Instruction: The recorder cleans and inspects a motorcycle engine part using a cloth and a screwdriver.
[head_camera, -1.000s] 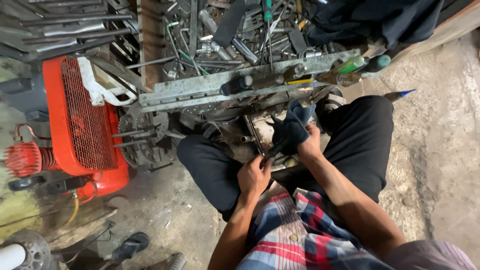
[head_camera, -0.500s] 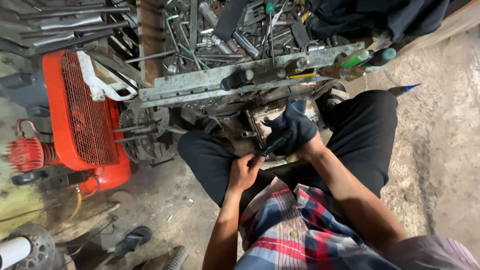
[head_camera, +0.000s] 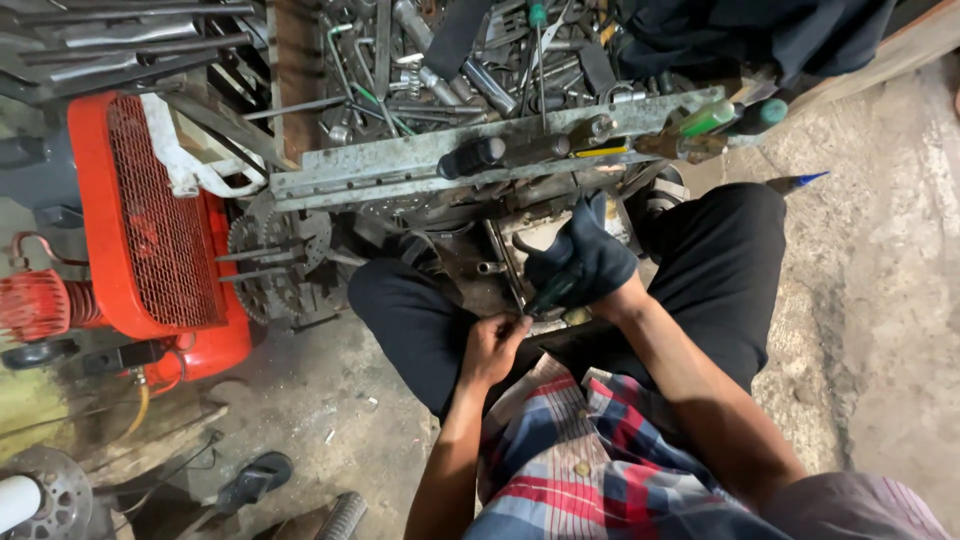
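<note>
Both hands grasp a green-handled screwdriver (head_camera: 552, 293).
Gloved right hand (head_camera: 588, 262) grips its handle; bare left hand (head_camera: 493, 345) pinches the lower tip; long axis slants toward the metal rail (head_camera: 400, 165).

Right hand (head_camera: 583, 262) with the dark cloth (head_camera: 590, 250) moved up off the lap onto the engine part (head_camera: 490, 265), now gripping a green-handled screwdriver (head_camera: 553, 293). Left hand (head_camera: 492, 345) slid down and in, fingertips meeting the screwdriver's lower end.
</note>
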